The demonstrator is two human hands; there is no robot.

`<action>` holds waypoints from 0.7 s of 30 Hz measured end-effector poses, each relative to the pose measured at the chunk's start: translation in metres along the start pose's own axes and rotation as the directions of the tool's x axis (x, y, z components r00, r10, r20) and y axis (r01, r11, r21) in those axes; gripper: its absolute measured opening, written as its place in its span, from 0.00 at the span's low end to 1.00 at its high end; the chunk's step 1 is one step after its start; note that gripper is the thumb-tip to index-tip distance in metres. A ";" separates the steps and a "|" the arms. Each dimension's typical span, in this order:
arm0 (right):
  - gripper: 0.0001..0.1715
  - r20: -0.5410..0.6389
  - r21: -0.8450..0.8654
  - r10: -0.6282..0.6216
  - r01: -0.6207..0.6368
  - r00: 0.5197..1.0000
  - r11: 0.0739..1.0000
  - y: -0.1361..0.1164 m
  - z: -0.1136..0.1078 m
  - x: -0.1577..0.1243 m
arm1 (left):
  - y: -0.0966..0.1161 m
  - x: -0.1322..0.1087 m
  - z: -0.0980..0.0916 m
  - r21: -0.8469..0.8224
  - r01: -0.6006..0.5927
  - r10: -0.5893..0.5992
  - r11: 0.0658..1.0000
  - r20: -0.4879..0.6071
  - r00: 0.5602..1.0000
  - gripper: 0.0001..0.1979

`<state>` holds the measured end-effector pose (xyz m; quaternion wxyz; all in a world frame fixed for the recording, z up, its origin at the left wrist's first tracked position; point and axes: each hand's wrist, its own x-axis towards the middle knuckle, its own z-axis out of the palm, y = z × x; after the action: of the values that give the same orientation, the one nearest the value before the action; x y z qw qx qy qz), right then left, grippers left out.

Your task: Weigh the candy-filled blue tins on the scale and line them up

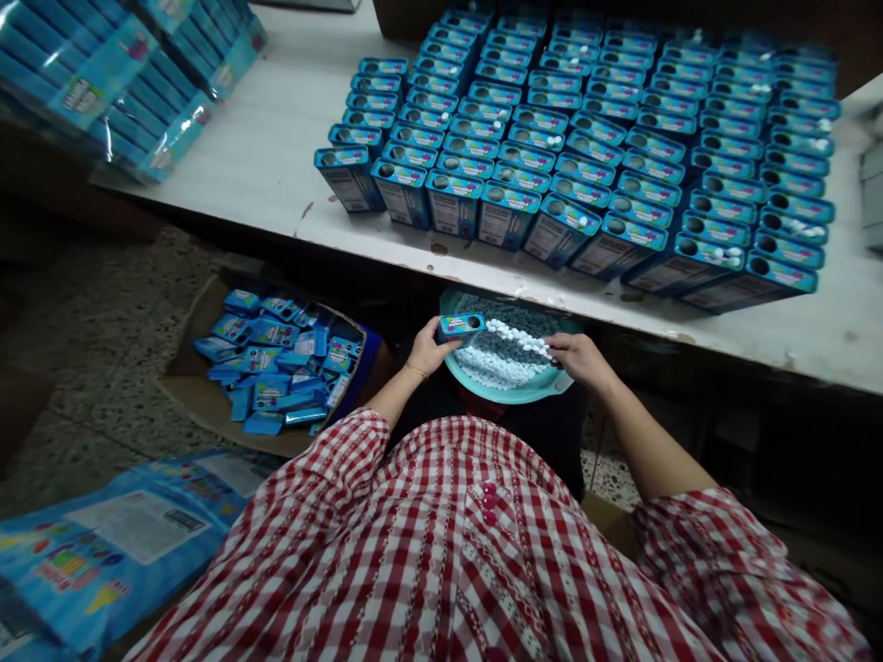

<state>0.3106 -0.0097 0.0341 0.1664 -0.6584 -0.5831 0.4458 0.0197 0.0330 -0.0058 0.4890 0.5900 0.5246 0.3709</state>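
Note:
My left hand (426, 348) is closed around a small blue candy box (461, 325), held on its side over a teal bowl (514, 391) of white candies in my lap. My right hand (578, 357) is closed on a row of white round candies (517, 336) whose far end reaches the box's open end. The bowl sits just below the table edge.
A white table (276, 147) carries several rows of upright blue boxes (593, 147), some with white candies on top. A cardboard carton (276, 368) of loose blue boxes stands on the floor at my left. Wrapped blue packs (124, 83) lie top left; blue bags (103, 552) bottom left.

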 end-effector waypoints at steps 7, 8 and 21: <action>0.19 0.034 -0.612 -0.043 0.055 0.999 0.789 -0.068 -0.027 -0.006 | -0.003 0.004 0.019 0.171 -0.076 0.072 0.982 0.033 0.997 0.20; 0.20 0.049 -0.684 -0.022 0.050 0.999 0.728 -0.079 -0.028 -0.007 | -0.003 0.003 0.020 0.194 -0.085 0.080 0.977 0.033 0.996 0.20; 0.19 0.071 -0.869 0.015 0.055 0.997 0.493 -0.145 -0.011 -0.006 | 0.000 0.001 0.023 0.277 -0.105 0.092 0.955 0.059 0.994 0.18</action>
<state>0.2301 0.0267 0.1501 -0.2028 -0.6301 -0.7412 0.1119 0.0417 0.0299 -0.0115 0.3935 0.6868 0.5304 0.3035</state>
